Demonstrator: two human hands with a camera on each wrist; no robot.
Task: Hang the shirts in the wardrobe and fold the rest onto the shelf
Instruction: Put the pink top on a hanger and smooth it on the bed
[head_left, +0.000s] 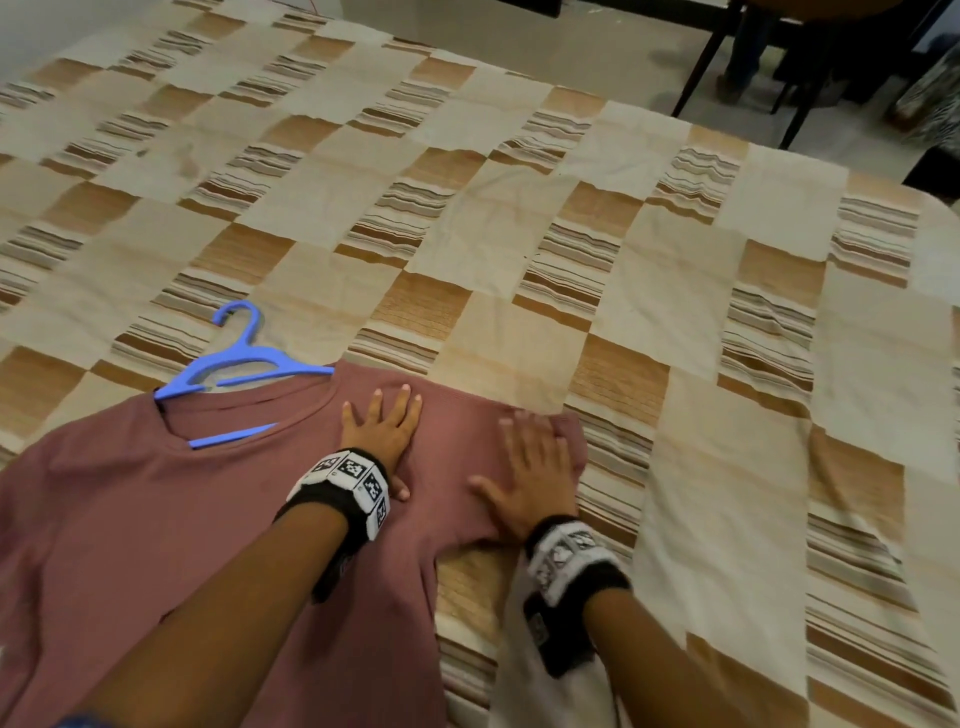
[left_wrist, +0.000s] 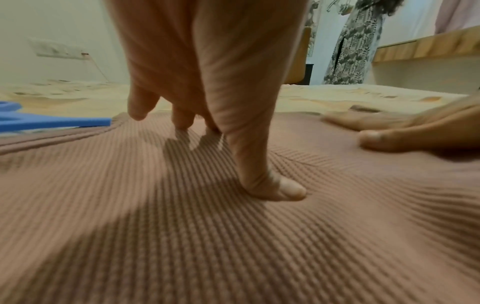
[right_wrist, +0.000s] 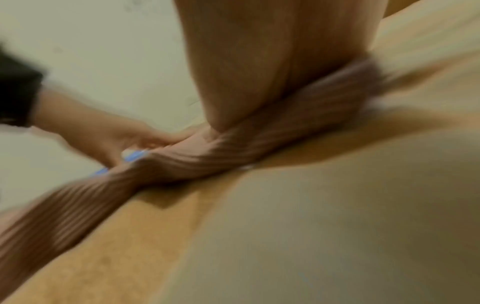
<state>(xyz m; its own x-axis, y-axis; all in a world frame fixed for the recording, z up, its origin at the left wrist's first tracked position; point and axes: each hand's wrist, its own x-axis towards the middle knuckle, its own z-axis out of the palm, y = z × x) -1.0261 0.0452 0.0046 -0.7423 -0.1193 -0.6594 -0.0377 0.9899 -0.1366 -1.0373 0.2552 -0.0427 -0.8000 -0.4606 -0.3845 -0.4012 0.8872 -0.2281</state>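
Shirt (head_left: 156, 509) flat under both hands, left fingers (head_left: 387, 410) spread, right fingers (head_left: 524, 431) straight on sleeve.

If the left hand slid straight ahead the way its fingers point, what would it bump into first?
Probably nothing: the left hand would slide off the pink shirt onto bare bedspread. The blue hanger lies off to its left.

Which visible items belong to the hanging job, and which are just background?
Job:
mauve ribbed shirt
blue plastic hanger, partly in its neckline
left hand and right hand, flat on the shirt

Background:
patchwork bedspread
dark chair legs
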